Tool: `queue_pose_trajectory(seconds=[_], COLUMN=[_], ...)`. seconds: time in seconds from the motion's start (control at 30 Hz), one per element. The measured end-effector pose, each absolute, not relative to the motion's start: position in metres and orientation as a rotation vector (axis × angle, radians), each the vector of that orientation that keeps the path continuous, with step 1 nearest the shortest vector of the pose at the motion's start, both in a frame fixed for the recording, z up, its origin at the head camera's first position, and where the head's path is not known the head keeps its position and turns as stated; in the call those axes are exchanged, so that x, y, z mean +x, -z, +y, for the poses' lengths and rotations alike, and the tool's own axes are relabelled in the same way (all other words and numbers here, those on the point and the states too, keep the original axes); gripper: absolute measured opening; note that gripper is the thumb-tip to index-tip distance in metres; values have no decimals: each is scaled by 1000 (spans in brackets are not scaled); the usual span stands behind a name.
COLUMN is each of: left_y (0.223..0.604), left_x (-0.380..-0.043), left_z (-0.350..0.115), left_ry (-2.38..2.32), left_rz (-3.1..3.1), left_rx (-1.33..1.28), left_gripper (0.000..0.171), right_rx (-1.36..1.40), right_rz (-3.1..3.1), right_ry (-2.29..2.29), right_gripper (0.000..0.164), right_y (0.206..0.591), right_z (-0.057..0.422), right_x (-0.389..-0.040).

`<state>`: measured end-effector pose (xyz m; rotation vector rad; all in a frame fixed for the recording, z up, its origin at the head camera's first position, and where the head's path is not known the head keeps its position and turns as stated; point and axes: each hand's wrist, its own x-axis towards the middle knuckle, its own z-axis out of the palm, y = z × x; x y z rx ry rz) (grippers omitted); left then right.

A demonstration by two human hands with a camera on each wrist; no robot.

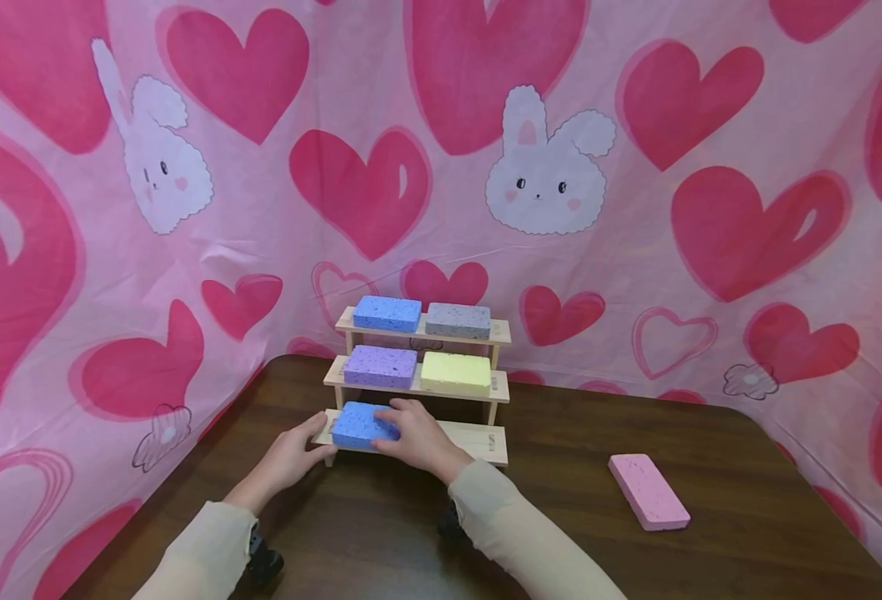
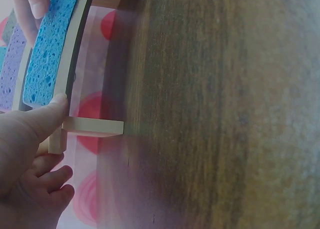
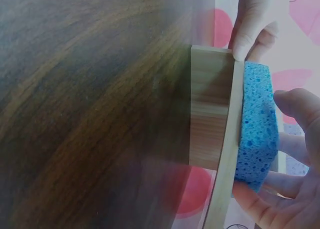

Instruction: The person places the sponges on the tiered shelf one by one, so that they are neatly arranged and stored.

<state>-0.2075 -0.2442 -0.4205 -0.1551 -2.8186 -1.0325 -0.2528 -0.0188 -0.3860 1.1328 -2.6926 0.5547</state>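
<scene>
A three-tier wooden shelf (image 1: 478,437) stands on the table. On the left part of its lowest tier lies a blue sponge (image 1: 356,425), its pores plain in the left wrist view. My right hand (image 1: 418,437) holds this sponge at its right end, thumb and fingers spread around it. My left hand (image 1: 288,457) grips the left end of the lowest tier, with the thumb on the board's front edge in the left wrist view. The middle tier bears a purple sponge (image 1: 379,367) and a yellow sponge (image 1: 456,373). Another blue sponge (image 1: 387,313) and a grey sponge (image 1: 458,320) lie on top.
A pink sponge (image 1: 648,492) lies alone on the brown wooden table (image 1: 561,517), to the right of the shelf. Behind the table hangs a pink cloth (image 1: 456,208) printed with hearts and rabbits, and it also runs along both sides.
</scene>
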Motion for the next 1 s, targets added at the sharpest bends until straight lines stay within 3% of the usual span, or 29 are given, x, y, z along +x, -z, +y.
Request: queue_pose_trajectory(seconds=[1.0], left_y=[421], left_x=[-207], left_z=[-244], left_ry=[1012], left_rz=[-2807], left_rx=[-177], left_gripper=[66], right_rx=[1203], right_rz=[-2651], right_ry=[-593], right_gripper=[39], right_y=[387], right_z=[-9], right_x=[-252])
